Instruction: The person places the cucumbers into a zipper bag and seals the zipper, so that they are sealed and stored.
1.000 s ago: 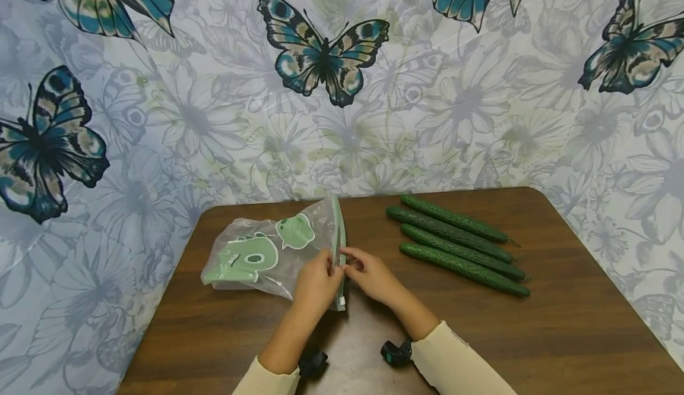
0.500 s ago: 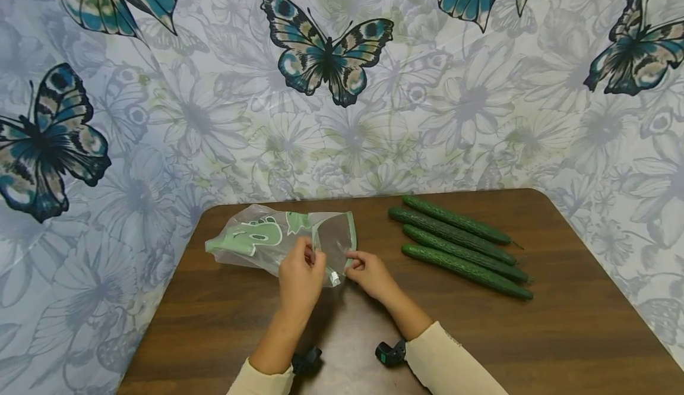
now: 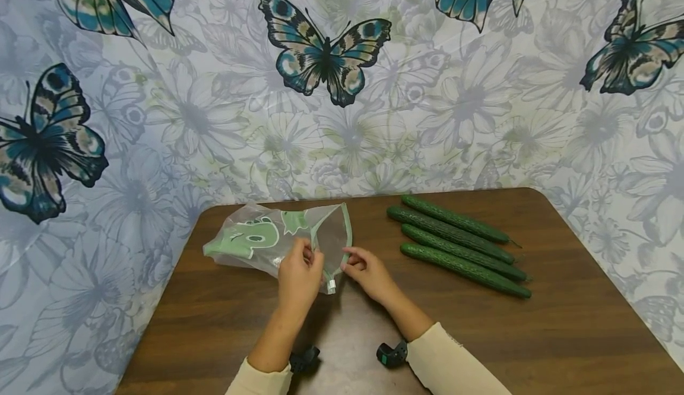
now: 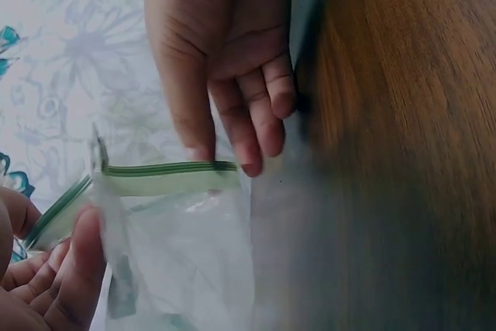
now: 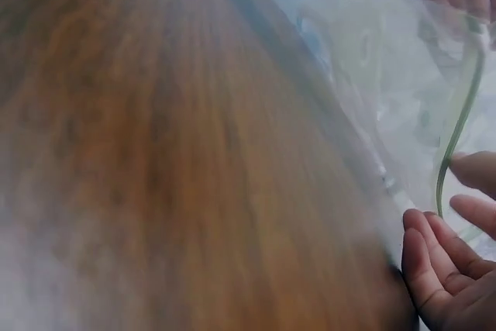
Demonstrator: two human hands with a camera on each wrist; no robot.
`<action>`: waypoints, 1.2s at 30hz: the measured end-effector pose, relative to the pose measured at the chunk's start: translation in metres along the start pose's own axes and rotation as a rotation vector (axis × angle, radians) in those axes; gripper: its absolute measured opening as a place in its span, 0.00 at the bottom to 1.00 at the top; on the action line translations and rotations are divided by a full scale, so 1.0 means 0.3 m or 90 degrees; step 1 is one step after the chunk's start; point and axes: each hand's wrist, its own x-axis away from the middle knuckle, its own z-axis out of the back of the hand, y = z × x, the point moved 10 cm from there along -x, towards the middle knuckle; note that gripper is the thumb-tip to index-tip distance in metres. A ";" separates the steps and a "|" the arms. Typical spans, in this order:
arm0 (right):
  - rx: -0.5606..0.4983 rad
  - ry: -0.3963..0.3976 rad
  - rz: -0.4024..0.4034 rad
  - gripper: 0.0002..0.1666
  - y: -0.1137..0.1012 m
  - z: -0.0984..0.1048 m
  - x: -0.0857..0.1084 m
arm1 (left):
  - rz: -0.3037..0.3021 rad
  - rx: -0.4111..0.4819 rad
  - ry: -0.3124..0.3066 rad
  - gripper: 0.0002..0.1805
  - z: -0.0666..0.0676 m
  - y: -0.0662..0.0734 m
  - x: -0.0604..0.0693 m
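Observation:
A clear zip bag with green cartoon prints lies at the left of the table, its mouth towards the right. My left hand pinches the near side of the mouth, at the green zip strip. Its thumb and a finger meet at that strip in the left wrist view, the other fingers loose. My right hand pinches the opposite strip, and the mouth gapes between both hands. A pale slider sits at the mouth's near corner. Several long green cucumbers lie side by side, right of my right hand.
The brown wooden table ends at the back against a cloth printed with butterflies and flowers. A dark device is worn at the right wrist, and another dark device at the left.
The two sides of the bag's mouth have come apart as my left hand shifted left. The bag's upper corner dropped, then rose slightly. The cucumbers stayed where they were.

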 end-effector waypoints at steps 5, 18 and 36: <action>0.008 0.018 0.008 0.25 -0.015 0.034 0.010 | 0.052 0.056 -0.033 0.03 -0.024 -0.036 0.001; 0.029 0.059 0.006 0.27 -0.053 0.189 0.073 | 0.073 0.058 -0.049 0.07 -0.042 -0.056 0.002; 0.095 0.120 -0.034 0.30 -0.042 0.418 0.152 | 0.063 0.041 -0.041 0.10 -0.038 -0.061 -0.008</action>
